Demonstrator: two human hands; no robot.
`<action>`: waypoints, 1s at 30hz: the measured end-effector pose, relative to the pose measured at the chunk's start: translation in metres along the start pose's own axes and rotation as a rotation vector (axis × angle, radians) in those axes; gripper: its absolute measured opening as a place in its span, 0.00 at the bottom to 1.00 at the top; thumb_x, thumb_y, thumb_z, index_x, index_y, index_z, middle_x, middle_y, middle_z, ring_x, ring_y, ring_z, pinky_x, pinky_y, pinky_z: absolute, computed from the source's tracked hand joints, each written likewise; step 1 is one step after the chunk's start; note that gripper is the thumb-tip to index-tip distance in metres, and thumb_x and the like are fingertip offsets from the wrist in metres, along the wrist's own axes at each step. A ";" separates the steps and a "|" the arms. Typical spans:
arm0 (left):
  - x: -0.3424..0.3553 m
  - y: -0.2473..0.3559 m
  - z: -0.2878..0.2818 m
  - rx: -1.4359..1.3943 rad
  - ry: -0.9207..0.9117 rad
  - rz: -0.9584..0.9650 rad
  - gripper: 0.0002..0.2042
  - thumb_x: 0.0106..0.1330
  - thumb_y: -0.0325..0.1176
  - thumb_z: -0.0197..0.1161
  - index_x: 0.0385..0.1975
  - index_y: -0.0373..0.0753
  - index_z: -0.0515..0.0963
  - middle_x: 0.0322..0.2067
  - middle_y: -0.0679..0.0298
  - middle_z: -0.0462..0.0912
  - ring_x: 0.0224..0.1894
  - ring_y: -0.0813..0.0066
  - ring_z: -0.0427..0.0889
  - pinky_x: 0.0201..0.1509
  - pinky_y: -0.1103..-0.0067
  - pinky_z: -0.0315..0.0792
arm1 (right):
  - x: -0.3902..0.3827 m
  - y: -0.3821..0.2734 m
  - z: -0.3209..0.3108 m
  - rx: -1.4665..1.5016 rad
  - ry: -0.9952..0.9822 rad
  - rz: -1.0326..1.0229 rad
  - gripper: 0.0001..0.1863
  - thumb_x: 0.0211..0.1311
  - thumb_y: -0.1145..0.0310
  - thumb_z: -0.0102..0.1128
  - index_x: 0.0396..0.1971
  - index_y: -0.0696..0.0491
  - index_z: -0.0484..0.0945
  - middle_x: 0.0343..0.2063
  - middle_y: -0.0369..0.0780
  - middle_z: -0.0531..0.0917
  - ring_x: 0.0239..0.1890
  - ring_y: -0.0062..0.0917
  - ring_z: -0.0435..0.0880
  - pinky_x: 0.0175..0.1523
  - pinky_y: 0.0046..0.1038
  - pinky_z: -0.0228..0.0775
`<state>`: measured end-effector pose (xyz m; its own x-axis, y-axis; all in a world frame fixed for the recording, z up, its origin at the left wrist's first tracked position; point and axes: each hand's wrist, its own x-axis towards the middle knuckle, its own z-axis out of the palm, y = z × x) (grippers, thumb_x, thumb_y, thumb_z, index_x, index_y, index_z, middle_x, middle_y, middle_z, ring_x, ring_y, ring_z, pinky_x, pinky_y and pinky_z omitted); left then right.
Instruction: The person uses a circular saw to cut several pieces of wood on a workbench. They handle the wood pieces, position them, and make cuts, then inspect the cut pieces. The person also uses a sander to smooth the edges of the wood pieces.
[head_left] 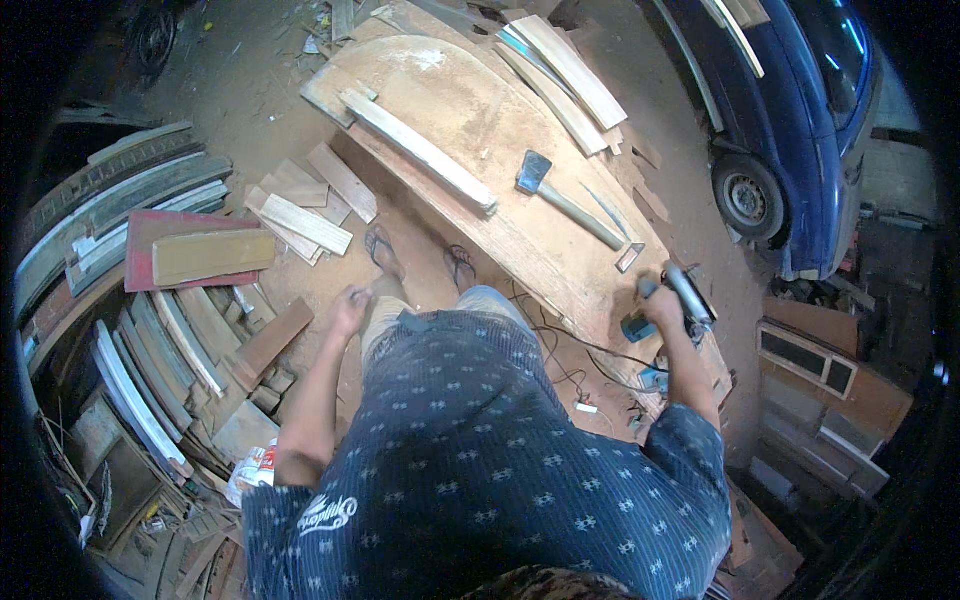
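My right hand [662,308] is closed round the handle of a corded power tool [686,296] with a grey rounded guard and teal parts, probably a circular saw. It is at the near right end of a long, dusty wooden workbench [450,80]. My left hand [349,310] hangs beside my left thigh, fingers curled; what is inside them, if anything, is hidden. On the bench top lie a hatchet-like tool [575,208] with a dark head and wooden handle, a thin curved strip [604,208], a small rectangular piece [629,257] and a pale wooden batten [425,152].
Black cords [590,347] trail beside the bench near my legs. Another blue tool [653,379] is below the saw. Planks [560,75] lie along the bench's far edge. Loose boards [305,222] and stacked timber [150,370] fill the left. A blue vehicle [800,150] stands right.
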<state>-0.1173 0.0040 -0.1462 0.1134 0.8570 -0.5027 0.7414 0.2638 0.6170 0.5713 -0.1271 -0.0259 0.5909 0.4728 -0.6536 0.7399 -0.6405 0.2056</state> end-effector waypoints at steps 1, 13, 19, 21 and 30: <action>0.012 0.018 -0.005 -0.021 -0.067 0.050 0.19 0.70 0.50 0.65 0.46 0.39 0.84 0.41 0.53 0.89 0.46 0.60 0.89 0.53 0.71 0.79 | -0.027 0.002 -0.025 0.100 0.074 0.029 0.26 0.56 0.56 0.67 0.47 0.62 0.83 0.48 0.57 0.86 0.54 0.48 0.85 0.59 0.42 0.77; 0.064 0.313 0.048 -0.341 -0.699 0.390 0.29 0.71 0.60 0.62 0.42 0.34 0.85 0.34 0.54 0.88 0.37 0.64 0.88 0.44 0.72 0.81 | -0.265 -0.143 -0.105 1.440 0.183 -0.062 0.24 0.64 0.60 0.68 0.56 0.57 0.77 0.22 0.33 0.78 0.16 0.17 0.73 0.19 0.22 0.65; 0.068 0.299 0.055 -0.376 -0.915 0.177 0.24 0.70 0.57 0.66 0.32 0.37 0.84 0.22 0.66 0.80 0.21 0.79 0.77 0.23 0.78 0.71 | -0.280 -0.183 -0.084 1.154 -0.049 -0.229 0.27 0.60 0.61 0.73 0.56 0.59 0.82 0.44 0.39 0.86 0.43 0.23 0.83 0.49 0.28 0.76; 0.058 0.294 0.052 -0.374 -0.846 0.091 0.21 0.71 0.53 0.66 0.38 0.36 0.82 0.23 0.67 0.80 0.21 0.80 0.77 0.22 0.79 0.71 | -0.271 -0.178 -0.081 1.120 -0.115 -0.282 0.27 0.59 0.60 0.73 0.56 0.57 0.82 0.44 0.40 0.87 0.44 0.25 0.83 0.51 0.31 0.76; 0.048 0.261 0.105 -0.495 -0.600 -0.067 0.18 0.73 0.44 0.62 0.46 0.33 0.75 0.30 0.64 0.81 0.22 0.82 0.80 0.20 0.82 0.75 | -0.180 -0.142 0.017 0.952 0.049 -0.697 0.33 0.51 0.63 0.70 0.57 0.65 0.77 0.48 0.54 0.86 0.52 0.40 0.84 0.62 0.38 0.72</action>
<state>0.1508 0.0678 -0.0730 0.5221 0.4831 -0.7028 0.3939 0.5943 0.7012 0.3542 -0.1315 0.0507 0.1809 0.9083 -0.3772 0.3819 -0.4183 -0.8241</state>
